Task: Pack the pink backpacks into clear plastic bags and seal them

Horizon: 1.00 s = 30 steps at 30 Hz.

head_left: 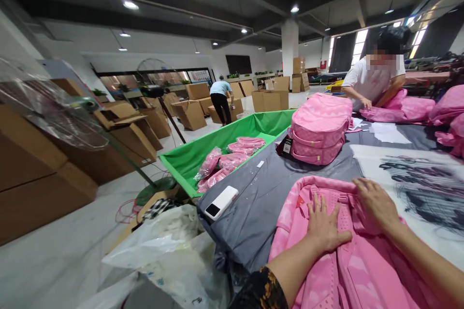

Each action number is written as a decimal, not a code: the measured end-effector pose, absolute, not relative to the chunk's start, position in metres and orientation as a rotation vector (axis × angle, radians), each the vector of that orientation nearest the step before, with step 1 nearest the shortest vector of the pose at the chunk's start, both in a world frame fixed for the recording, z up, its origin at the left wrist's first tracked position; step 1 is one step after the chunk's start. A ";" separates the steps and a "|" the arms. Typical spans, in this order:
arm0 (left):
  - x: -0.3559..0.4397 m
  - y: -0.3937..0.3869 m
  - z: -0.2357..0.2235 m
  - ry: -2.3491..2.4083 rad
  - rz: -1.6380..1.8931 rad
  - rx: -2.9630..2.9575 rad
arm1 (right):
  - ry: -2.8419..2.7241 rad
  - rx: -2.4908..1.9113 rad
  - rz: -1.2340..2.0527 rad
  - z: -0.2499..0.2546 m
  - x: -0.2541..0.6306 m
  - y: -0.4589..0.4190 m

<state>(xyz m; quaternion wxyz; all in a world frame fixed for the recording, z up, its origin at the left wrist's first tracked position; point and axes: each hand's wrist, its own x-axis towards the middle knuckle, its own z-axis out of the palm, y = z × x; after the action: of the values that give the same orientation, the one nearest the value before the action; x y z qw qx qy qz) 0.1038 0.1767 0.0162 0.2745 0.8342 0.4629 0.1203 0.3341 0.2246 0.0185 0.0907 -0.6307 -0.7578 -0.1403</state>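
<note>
A pink backpack lies in front of me on the grey-covered table, its shoulder straps and perforated back panel facing up. My left hand presses flat on the panel near its upper end, fingers spread. At the backpack's upper right edge, my right hand has its fingers bent over the rim; its thumb is hidden. Just beyond, another pink backpack rests on the table, with a black hang tag at its left side.
A white power bank lies near the table's left edge. Beyond is a green bin holding pink bagged items. White sheeting with black strands lies right. Across the table, a person handles pink fabric goods. Plastic bags stand lower left.
</note>
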 end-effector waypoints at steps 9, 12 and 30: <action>0.116 0.194 -0.004 1.299 0.508 2.304 | -2.362 -2.033 -0.103 0.020 0.369 0.298; 0.124 0.202 -0.007 1.395 0.553 2.356 | -2.356 -1.983 -0.214 0.024 0.359 0.285; 0.080 0.120 0.036 0.090 0.324 2.647 | -2.363 -1.446 -0.181 -0.040 0.244 0.111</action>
<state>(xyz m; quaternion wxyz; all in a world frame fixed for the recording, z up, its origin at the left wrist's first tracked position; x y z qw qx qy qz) 0.0796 0.1196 0.0362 0.2343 0.9644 0.0328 0.1179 0.2442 0.1112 -0.0401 0.1817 -0.5121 -0.8370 -0.0640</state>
